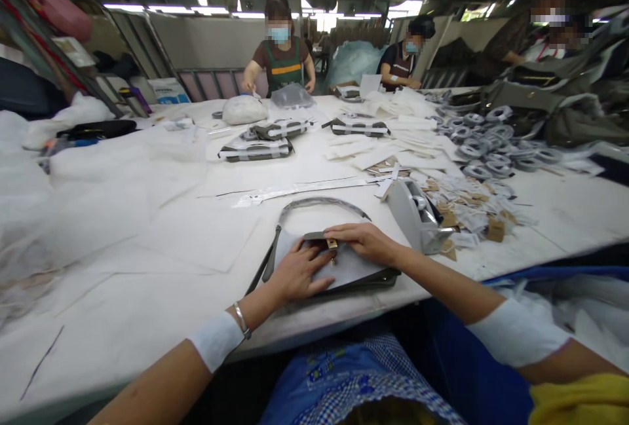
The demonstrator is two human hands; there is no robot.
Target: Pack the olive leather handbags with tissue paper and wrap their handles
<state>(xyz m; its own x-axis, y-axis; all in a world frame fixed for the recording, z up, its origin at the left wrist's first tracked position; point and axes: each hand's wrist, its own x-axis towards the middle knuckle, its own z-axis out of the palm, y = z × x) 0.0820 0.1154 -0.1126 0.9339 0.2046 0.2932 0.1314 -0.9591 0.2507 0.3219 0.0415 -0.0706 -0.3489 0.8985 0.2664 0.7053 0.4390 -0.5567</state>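
Bag [354, 270] lies on the worktop [162, 310] under the left fingers [318, 260], spread flat across its front. The right fingers [344, 234], close together, touch its flap by the clasp [332, 243]; whether they pinch, I cannot tell. The handle [322, 201] arcs beyond both.

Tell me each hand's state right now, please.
Left hand: open, resting on the bag.
Right hand: at the gold clasp; whether gripping, cannot tell.
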